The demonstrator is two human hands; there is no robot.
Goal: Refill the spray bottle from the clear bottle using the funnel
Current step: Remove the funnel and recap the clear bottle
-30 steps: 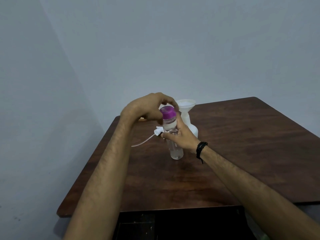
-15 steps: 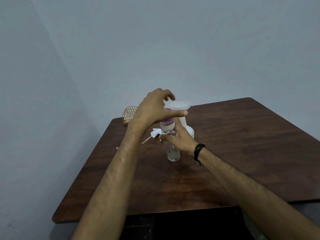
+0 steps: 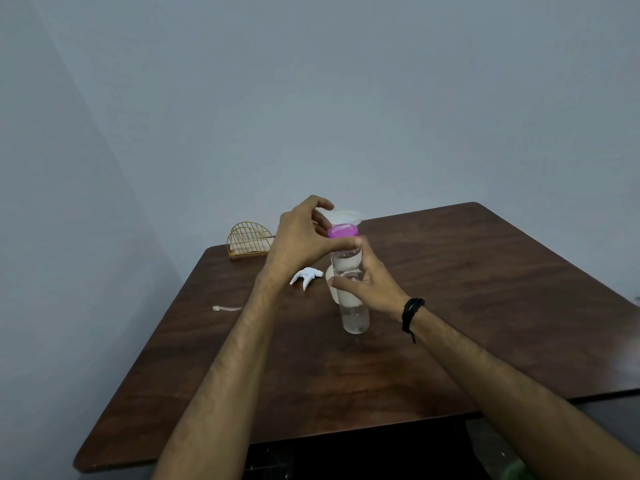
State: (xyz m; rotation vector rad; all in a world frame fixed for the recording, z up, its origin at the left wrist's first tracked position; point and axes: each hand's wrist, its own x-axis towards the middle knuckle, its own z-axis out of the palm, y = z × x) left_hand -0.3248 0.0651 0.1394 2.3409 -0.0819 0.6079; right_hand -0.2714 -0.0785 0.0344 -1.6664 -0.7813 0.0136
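Note:
The clear bottle (image 3: 354, 317) stands upright on the brown table (image 3: 485, 306), water showing in its lower part. My right hand (image 3: 367, 282) grips its middle. My left hand (image 3: 304, 237) curls round the bottle's pink cap (image 3: 343, 231) from the left, thumb under the cap. Directly behind stands the white spray bottle (image 3: 331, 289), mostly hidden, with the white funnel (image 3: 346, 215) sitting in its neck. The white spray head (image 3: 306, 276) lies on the table to the left, its thin tube (image 3: 227, 308) running out behind my left forearm.
A gold wire holder (image 3: 249, 241) stands at the table's far left corner. Grey walls close in behind and on the left. The table's near edge (image 3: 242, 441) lies below my forearms.
The view has shifted, showing more of the table's left side and the wire holder. My left hand turned on the pink cap, and the cap shows again beside my fingers.

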